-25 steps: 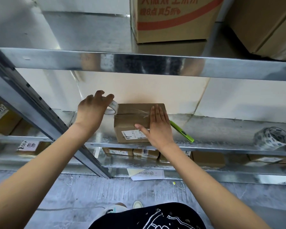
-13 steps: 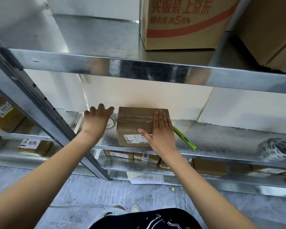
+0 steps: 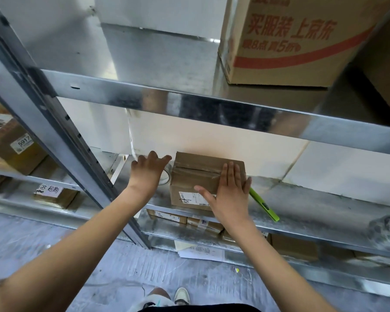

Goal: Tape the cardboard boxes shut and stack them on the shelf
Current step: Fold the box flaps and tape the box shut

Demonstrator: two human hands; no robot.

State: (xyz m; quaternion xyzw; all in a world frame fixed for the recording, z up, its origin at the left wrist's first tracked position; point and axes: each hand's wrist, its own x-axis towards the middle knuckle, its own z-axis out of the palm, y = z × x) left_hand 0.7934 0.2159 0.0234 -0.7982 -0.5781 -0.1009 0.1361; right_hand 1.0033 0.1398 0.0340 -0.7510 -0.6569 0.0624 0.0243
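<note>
Right hand (image 3: 229, 192) is lying flat, fingers spread, on small brown cardboard box (image 3: 198, 174) sitting at silver metal shelf (image 3: 313, 199) near edge; left hand (image 3: 148, 171) is covering clear tape roll (image 3: 166, 177), grip unclear. Green marker (image 3: 263, 204) is lying right. Large carton (image 3: 291, 39) above is showing red Chinese print.

Shelf left of box: taken up by the left hand (image 3: 148, 171) and a tape roll (image 3: 164, 177) pressed against the small box (image 3: 197, 176).
Box top: covered at its right end by the flat right hand (image 3: 229, 194).
Shelf right of box: crossed by a green cutter (image 3: 263, 204); bare metal shelf (image 3: 313, 199) is left up to a blurred tape bundle (image 3: 386, 233).
Overhead: closed off by the upper shelf beam (image 3: 212, 106).
Left flank: barred by a slanted upright (image 3: 61, 134).
</note>
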